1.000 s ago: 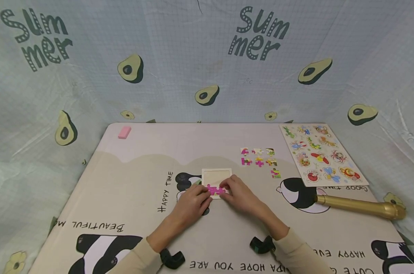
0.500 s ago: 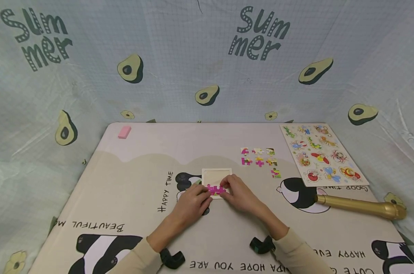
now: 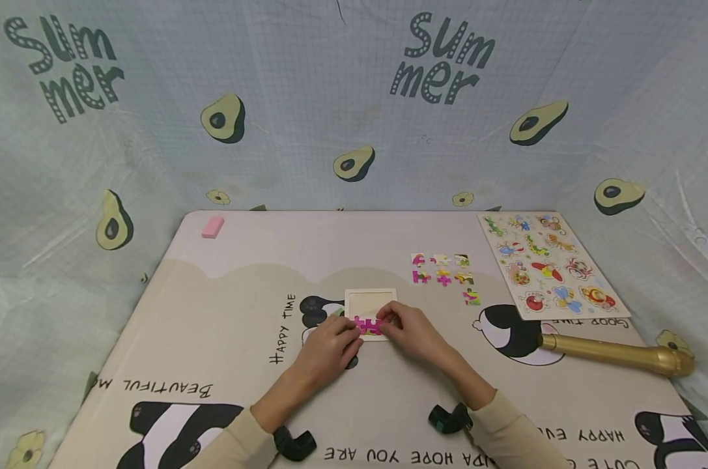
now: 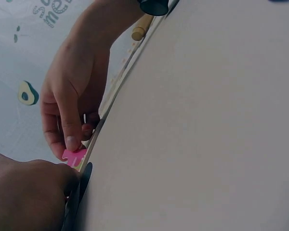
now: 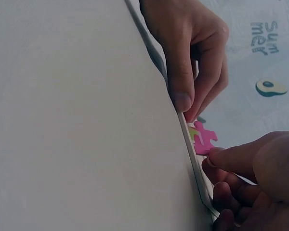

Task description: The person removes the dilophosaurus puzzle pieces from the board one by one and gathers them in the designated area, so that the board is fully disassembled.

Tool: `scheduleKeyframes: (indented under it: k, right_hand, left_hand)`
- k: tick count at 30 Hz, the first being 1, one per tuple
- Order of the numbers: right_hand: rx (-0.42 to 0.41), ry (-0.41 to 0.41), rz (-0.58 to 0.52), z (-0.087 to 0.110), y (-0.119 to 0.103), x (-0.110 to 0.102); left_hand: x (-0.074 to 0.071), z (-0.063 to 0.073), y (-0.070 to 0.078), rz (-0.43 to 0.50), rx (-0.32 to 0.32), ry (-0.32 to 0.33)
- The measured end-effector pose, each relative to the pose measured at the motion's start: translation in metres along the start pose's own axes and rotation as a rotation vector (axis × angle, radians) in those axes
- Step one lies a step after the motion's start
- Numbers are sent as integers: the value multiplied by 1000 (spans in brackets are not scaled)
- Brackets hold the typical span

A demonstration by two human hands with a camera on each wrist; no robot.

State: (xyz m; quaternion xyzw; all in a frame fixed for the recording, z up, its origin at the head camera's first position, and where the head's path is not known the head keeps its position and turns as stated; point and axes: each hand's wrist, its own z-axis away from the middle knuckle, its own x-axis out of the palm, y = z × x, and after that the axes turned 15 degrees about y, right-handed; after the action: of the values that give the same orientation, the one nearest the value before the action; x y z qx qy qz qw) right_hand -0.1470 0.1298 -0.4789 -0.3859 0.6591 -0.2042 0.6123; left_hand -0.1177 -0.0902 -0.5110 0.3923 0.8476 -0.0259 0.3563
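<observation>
A shallow wooden puzzle tray lies mid-table, with pink jigsaw pieces in a row along its near side. My left hand holds the tray at its near left corner; in the right wrist view its thumb lies on the tray's edge. At the right end of the row, my right hand pinches a pink jigsaw piece between thumb and fingertips. The left wrist view shows the right thumb right over the pink piece. Fingers cover part of the row's ends.
Several loose jigsaw pieces lie in rows behind and right of the tray. Farther right is a board of cartoon insects, with a gold rod-like stand nearer me. A pink block sits at the back left.
The right hand's fingers have shifted slightly at the right end of the pink row. The left hand and the tray stay in place.
</observation>
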Motion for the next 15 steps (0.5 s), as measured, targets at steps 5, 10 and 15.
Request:
scheduleKeyframes:
  k: [5, 10, 15]
  right_hand:
    - [0, -4, -8, -1, 1, -2]
    - [8, 22, -5, -2, 2, -4]
    - [38, 51, 5, -4, 3, -8]
  left_hand:
    - [0, 0, 0, 1, 0, -1]
    - [-1, 0, 1, 4, -1, 0]
    - [-1, 0, 1, 10, -9, -6]
